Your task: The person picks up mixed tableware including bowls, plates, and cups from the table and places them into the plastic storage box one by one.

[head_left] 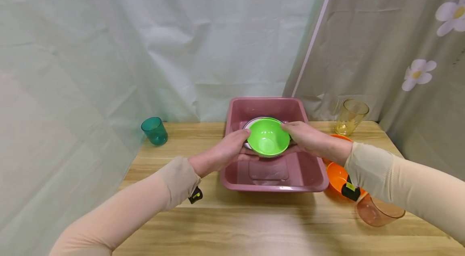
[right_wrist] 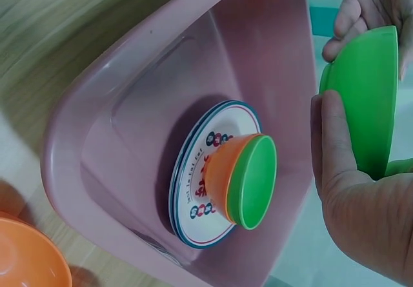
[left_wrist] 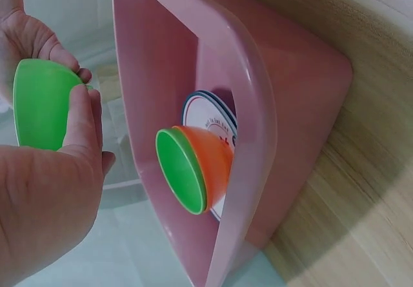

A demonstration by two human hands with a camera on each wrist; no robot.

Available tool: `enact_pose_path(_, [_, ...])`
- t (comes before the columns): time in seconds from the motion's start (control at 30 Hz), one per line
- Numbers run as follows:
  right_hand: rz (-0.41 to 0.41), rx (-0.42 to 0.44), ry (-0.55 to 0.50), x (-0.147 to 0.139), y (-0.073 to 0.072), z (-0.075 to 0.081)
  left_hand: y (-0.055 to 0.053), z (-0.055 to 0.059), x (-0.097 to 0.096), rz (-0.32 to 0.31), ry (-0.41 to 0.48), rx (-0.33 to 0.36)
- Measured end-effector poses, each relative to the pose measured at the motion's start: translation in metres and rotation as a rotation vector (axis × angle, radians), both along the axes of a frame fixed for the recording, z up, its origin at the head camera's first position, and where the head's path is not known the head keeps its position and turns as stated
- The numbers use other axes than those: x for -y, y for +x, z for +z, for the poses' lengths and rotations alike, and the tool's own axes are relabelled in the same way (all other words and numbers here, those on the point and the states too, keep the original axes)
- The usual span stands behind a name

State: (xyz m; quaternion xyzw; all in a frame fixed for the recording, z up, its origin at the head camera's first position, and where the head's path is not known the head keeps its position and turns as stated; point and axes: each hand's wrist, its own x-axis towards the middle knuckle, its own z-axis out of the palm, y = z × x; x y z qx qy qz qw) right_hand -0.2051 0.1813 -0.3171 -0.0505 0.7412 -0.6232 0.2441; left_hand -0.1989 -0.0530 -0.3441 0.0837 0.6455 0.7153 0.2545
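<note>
A light green bowl [head_left: 269, 137] is held up over the pink basin [head_left: 274, 188], its mouth turned up. My left hand [head_left: 232, 147] grips its left side, thumb at the rim and fingers underneath. On the opposite side my right hand [head_left: 306, 137] holds it the same way. Inside the basin, the right wrist view shows a stack of white plates [right_wrist: 189, 200] with dark blue rims. An orange bowl [right_wrist: 219, 171] stands on them, and a second green bowl [right_wrist: 255, 184] is nested in it. The held bowl hides most of that stack in the head view.
A teal cup [head_left: 155, 131] stands on the wooden table left of the basin. To the right are a yellow glass [head_left: 350, 118], orange bowls [head_left: 336, 173] partly behind the right arm, and a clear pinkish cup [head_left: 378, 211] lying tilted. Curtains [head_left: 218, 46] hang behind.
</note>
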Motion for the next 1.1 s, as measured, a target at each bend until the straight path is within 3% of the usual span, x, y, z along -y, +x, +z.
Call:
enact_pose_path(0.3, [-0.005, 0.005, -0.001, -0.003, 0.001, -0.001, -0.005, 0.000, -0.002, 0.025, -0.009, 0.013])
enact_pose_path(0.5, [0.029, -0.049, 0.061, -0.010, 0.004, 0.000, -0.009, 0.000, -0.001, 0.040, -0.035, 0.008])
enact_pose_path(0.63, [0.052, -0.136, 0.194, -0.015, 0.008, 0.003, -0.014, 0.001, 0.000, 0.047, -0.037, 0.003])
enact_pose_path(0.87, [0.090, -0.380, 0.555, -0.024, 0.019, 0.008, -0.028, 0.002, 0.001, 0.066, -0.071, -0.024])
enact_pose_path(1.1, [0.170, -0.619, 0.675, -0.031, 0.030, 0.005, -0.045, 0.004, 0.000, 0.091, -0.090, -0.026])
